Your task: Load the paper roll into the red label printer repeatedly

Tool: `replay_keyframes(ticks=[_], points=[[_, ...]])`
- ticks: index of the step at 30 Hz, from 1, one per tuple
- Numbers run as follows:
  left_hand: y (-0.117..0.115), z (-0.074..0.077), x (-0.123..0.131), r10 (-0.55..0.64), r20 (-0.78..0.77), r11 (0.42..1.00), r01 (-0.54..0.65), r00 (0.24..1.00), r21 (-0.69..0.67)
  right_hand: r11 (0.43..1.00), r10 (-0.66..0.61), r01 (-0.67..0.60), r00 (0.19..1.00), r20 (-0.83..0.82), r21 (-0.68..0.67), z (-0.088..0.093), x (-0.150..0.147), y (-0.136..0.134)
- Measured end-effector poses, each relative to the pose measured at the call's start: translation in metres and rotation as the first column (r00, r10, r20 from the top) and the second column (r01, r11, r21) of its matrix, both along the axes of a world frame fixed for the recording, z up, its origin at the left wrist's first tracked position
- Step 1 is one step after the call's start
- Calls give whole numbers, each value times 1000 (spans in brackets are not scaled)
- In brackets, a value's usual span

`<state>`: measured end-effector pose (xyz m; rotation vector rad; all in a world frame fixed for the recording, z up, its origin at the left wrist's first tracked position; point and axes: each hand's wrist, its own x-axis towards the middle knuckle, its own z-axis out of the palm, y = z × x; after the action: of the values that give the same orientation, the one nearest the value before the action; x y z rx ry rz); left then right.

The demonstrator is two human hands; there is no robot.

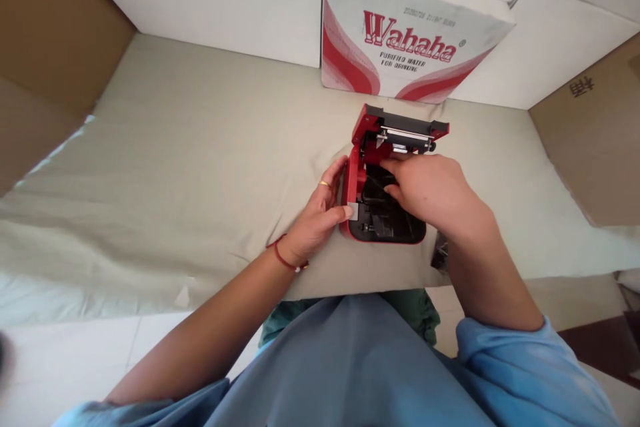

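Note:
A red and black machine (351, 180) with a roller under its raised lid (405, 121) stands on the cloth; it looks like a small label printer. Its left wall is gripped by my left hand (324, 203), thumb on the front corner over a small grey patch and fingers along the outer side. My right hand (430, 190) reaches into the open body from the right, below the lid. Its forefinger and thumb are bent over a glossy black, film-like surface (385, 220) inside. The other right fingers are hidden, and whether they hold anything does not show.
A white and red water carton (400, 47) stands behind the machine against white panels. Brown cardboard (590, 140) rises at the right, and more cardboard (45, 60) at the left. A small dark packet (440, 252) lies by my right forearm, near the front edge of the cloth-covered surface (200, 147).

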<state>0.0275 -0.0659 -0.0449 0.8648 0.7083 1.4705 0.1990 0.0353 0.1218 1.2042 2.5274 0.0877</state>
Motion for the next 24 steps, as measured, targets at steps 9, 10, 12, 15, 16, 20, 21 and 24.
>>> replay_keyframes(ticks=[9,10,12,15,16,20,21,24], points=[[1,9,2,-11,16,1000,11,1000,-21,995,-97,98,995,-7,32,-11,-15,-1],[1,9,2,-13,19,1000,13,1000,-25,995,-102,102,995,-11,20,-11,-14,-1],[1,9,1,-19,26,999,20,999,-35,993,-117,117,993,-32,0,-11,-12,-1],[1,9,1,-20,11,999,20,1000,-30,994,-113,112,989,-99,-16,-12,-6,-1],[2,8,0,-17,3,1000,17,1000,-24,994,-105,103,986,-125,-24,-13,-3,-1],[2,8,0,-27,5,999,28,1000,-18,993,-109,89,951,-290,-82,-20,17,-1],[2,7,-1,-29,11,999,29,1000,-22,991,-120,88,929,-349,-105,-23,22,-1],[1,7,-1,-21,16,999,22,1000,-30,981,-162,81,841,-516,-176,-32,36,-1]])
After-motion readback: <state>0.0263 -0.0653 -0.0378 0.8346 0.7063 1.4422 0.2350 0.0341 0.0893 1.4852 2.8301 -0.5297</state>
